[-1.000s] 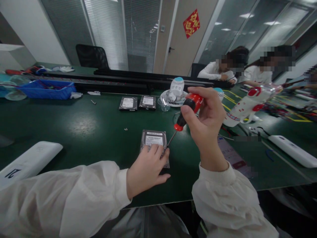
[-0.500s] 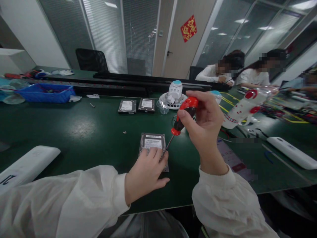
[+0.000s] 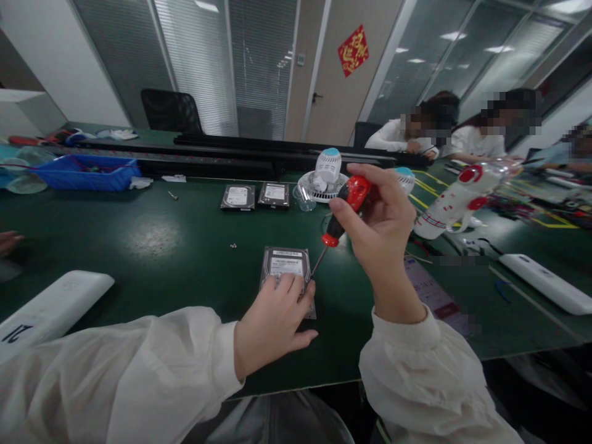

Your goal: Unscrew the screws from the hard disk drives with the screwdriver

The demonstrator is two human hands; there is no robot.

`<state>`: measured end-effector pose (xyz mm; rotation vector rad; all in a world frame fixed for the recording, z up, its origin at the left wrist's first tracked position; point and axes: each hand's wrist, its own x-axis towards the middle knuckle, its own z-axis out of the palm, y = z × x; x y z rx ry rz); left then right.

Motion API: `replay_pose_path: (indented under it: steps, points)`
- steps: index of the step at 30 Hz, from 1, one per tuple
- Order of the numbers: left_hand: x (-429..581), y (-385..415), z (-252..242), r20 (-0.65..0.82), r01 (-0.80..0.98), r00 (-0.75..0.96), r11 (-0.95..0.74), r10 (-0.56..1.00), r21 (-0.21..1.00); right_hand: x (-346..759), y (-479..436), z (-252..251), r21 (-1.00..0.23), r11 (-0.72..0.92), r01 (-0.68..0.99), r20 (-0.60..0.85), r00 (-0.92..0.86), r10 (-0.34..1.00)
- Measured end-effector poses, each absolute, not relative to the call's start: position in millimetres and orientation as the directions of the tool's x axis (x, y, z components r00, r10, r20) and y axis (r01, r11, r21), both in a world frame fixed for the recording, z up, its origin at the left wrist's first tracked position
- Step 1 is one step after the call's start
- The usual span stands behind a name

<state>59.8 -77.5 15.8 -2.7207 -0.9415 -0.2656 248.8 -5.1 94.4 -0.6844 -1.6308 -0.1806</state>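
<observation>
A hard drive (image 3: 287, 262) with a white label lies on the green table near its front edge. Across its lower part rests my left hand (image 3: 280, 314), fingers stretched out flat and thumb apart. My right hand (image 3: 386, 228) grips the red and black handle of a screwdriver (image 3: 345, 209). The screwdriver's shaft slants down to the drive's right edge, close to my left fingertips. Its very tip is hard to make out there. Some tiny screws (image 3: 233, 246) lie to the left of the drive.
Two more hard drives (image 3: 237, 198) (image 3: 274, 195) lie farther back, beside a white fan (image 3: 327, 169). A blue tray (image 3: 87, 172) stands back left. White power packs (image 3: 60, 308) (image 3: 546, 283), a phone (image 3: 435, 293) and a bottle (image 3: 446, 203) flank me. A person's hand (image 3: 9, 242) shows far left.
The screwdriver's handle has turned slightly in my right hand, its shaft still at the drive's edge. My left hand stays put. Another person's hand has come in at the far left.
</observation>
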Motion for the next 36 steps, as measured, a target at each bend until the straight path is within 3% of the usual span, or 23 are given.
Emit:
replay_pose_path:
  steps: [8,15,22,28,36]
  points:
    - [59.4,-77.8,15.3,0.248,0.628,0.774,-0.758,0.583,-0.176,252.0,-6.7,90.3,-0.440,0.809,0.390,0.862,-0.067,0.502]
    - [59.3,-77.0,14.5,0.259,0.627,0.774,-0.758,0.578,-0.179,249.9,-4.0,92.0,-0.338,0.809,0.480,0.918,-0.021,0.396]
    - [59.9,-76.7,16.1,0.239,0.628,0.775,-0.758,0.585,-0.176,250.5,-4.0,91.8,-0.384,0.868,0.315,0.904,-0.061,0.422]
    - [60.4,-77.5,17.1,0.233,0.628,0.775,-0.757,0.588,-0.181,246.6,-5.5,91.4,-0.326,0.830,0.452,0.924,-0.032,0.381]
    - [60.1,-77.5,18.3,0.228,0.628,0.775,-0.760,0.589,-0.168,251.4,-5.5,92.2,-0.363,0.854,0.373,0.905,-0.076,0.418]
